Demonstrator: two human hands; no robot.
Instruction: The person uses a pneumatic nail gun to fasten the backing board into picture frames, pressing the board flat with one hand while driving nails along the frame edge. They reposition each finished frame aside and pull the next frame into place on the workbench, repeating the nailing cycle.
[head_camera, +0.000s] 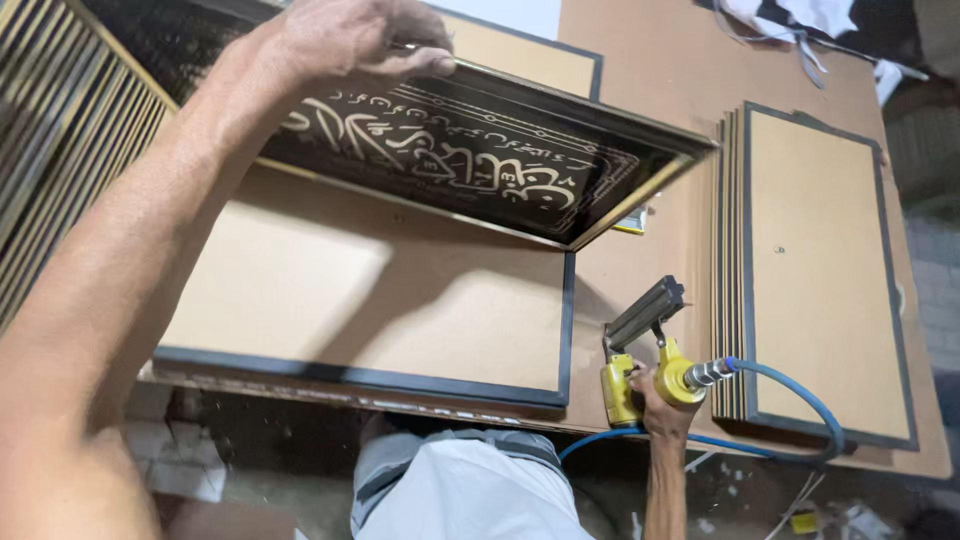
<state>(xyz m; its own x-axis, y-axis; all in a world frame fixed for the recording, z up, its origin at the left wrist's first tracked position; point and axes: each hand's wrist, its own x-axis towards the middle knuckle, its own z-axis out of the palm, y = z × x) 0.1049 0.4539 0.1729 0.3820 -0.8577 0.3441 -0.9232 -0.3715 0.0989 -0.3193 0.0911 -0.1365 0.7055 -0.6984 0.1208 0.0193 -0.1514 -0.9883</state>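
The framed panel (470, 160), black with pale ornamental script and a thin gold inner edge, is lifted off the bench and tilted face-down toward me, above a frame lying back-up (330, 300). My left hand (350, 40) grips its upper rim, fingers curled over the edge and thumb pressed along the moulding. My right hand (655, 400) is closed around the handle of a yellow pneumatic stapler (645, 350), its nose raised clear of the board, with a blue air hose (790, 395) running from its rear. The frame below shows a plain brown backing inside a dark border; I cannot tell whether fasteners are in. To the right, a stack of backed frames (815, 270) lies face-down on the workbench (650, 60). Judgement: several pieces look backed; the lifted one is in handling.
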